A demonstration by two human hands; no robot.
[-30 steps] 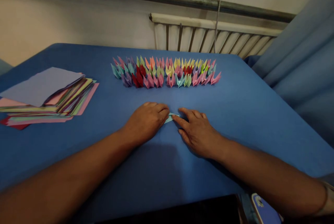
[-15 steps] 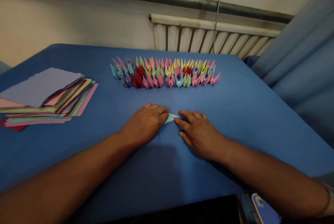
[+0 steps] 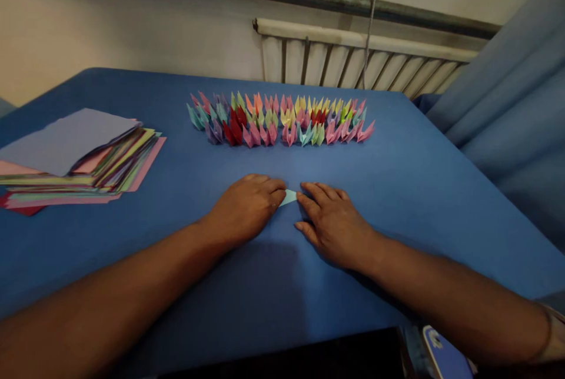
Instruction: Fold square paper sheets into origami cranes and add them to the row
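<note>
A small light-blue folded paper piece [image 3: 289, 196] lies flat on the blue table [image 3: 410, 190] between my two hands. My left hand [image 3: 247, 207] rests palm down with curled fingers, fingertips pressing the paper's left end. My right hand [image 3: 332, 220] lies flat with fingers stretched out, its index fingertip touching the paper's right end. Most of the paper is hidden under the fingers.
Beyond the hands stand rows of several small coloured folded paper pieces [image 3: 280, 120]. A stack of coloured paper sheets [image 3: 77, 158] lies at the left. A radiator [image 3: 353, 58] and wall stand behind the table, a blue curtain [image 3: 507, 90] at the right.
My right index finger has slid a little left along the paper, covering more of it. The left hand has hardly moved. The view has shifted slightly.
</note>
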